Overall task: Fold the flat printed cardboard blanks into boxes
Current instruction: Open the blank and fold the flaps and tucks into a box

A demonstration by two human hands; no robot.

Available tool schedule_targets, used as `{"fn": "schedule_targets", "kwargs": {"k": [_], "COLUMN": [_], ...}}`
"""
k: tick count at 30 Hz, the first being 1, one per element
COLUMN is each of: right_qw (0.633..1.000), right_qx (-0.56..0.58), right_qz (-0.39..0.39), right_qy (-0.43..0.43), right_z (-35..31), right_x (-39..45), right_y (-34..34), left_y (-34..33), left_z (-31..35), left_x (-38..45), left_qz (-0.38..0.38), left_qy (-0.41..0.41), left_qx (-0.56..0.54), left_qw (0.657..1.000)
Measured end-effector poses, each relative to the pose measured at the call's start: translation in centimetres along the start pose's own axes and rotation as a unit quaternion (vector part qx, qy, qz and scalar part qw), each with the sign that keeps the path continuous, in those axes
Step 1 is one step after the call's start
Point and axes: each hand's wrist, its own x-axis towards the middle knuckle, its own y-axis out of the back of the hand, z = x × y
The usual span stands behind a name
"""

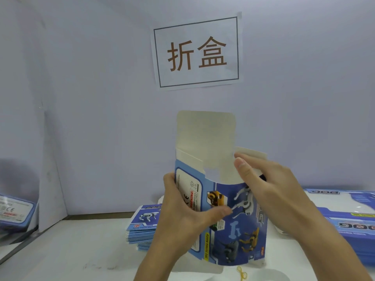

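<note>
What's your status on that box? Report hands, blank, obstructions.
Left hand grips box blank upright, thumb across printed face. Right hand pinches top side flap. Lid flap standing open. Nothing blocking; flat stack behind.

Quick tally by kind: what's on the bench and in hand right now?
Box being folded, held in both hands: 1
Stacks of flat blanks: 3 (centre, right, left edge)
Wall sign: 1
Yellow rubber band: 1
Total: 6
</note>
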Motion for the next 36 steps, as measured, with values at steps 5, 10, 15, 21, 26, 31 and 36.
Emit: {"fn": "schedule_targets", "kwargs": {"k": [5,10,15,21,26,31,36], "right_qw": [0.999,0.986,0.983,0.966,0.950,0.950,0.954], "right_qx": [0.038,0.152,0.177,0.251,0.301,0.287,0.277], "right_qz": [-0.008,-0.064,-0.044,-0.028,0.040,0.089,0.100], "right_qy": [-0.016,-0.017,0.010,-0.047,-0.076,-0.080,-0.050], "right_z": [0.3,0.0,1.7,3.3,3.8,3.7,3.9], "right_x": [-0.2,-0.2,-0.3,-0.6,-0.3,-0.2,-0.2], "right_y": [-0.2,0.1,-2.4,-4.5,-5.3,-5.5,-4.9], "left_y": [-1.1,0.8,1.6,1.2,-0.5,-1.2,-1.2], "left_z": [0.3,-0.1,-0.8,-2.1,-2.4,-2.8,-2.2], "left_x": [-0.3,0.3,0.5,0.3,0.2,0.1,0.2], "left_qz": [-0.033,0.002,-0.009,-0.044,-0.022,0.073,0.039], "left_qy": [-0.043,-0.040,-0.006,0.056,0.003,-0.062,-0.056], "left_qx": [0.044,-0.014,-0.103,-0.163,-0.100,-0.038,-0.054], "left_qw": [0.998,0.999,0.995,0.984,0.995,0.995,0.996]}}
